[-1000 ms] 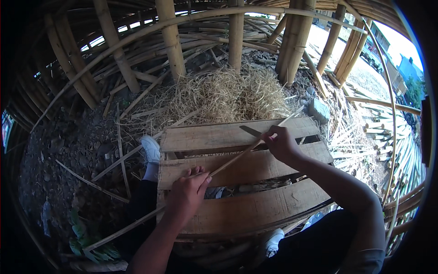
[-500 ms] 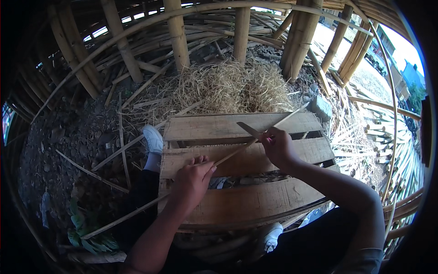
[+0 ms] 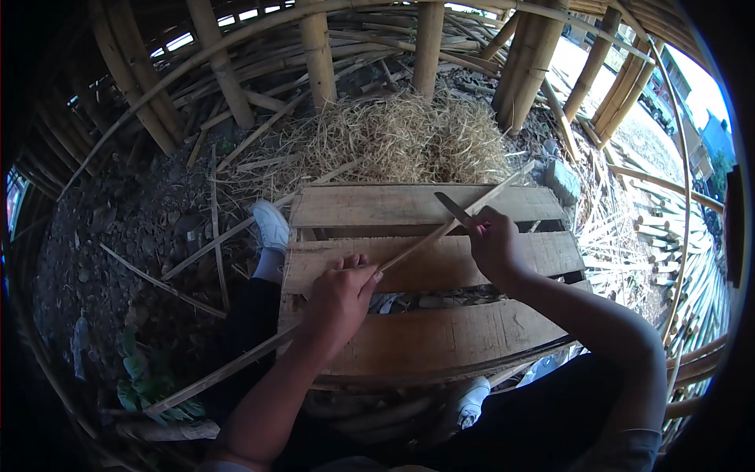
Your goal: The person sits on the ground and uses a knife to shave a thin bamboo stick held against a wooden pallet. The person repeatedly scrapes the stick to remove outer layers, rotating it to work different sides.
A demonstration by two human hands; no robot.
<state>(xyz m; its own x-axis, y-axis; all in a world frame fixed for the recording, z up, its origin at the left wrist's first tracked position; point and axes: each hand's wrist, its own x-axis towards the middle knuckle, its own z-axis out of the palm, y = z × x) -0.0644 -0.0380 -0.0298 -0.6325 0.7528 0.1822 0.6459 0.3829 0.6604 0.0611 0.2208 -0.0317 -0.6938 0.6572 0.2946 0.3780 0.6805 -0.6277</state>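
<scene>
A long, thin bamboo strip (image 3: 413, 250) slants across a low wooden slatted bench (image 3: 440, 344), from the lower left to the far right. My left hand (image 3: 342, 293) is closed round the strip near the bench's middle slat. Farther along it, my right hand (image 3: 494, 242) grips a knife, whose handle is mostly hidden in the fingers. The knife's blade (image 3: 452, 207) points up and to the left, its lower part against or just over the strip; exact contact is hard to tell.
Pale shavings (image 3: 393, 141) are heaped behind the bench, beside a grey block (image 3: 562, 182). Upright bamboo posts (image 3: 318, 59) stand behind. Loose strips lie on the ground at left; many cut bamboo pieces (image 3: 684, 259) lie at right. My white shoe (image 3: 270, 226) is beside the bench.
My right hand and the knife have shifted slightly right along the strip. The strip now shows a broader face. My left hand keeps its hold, and the whole view has shifted a little.
</scene>
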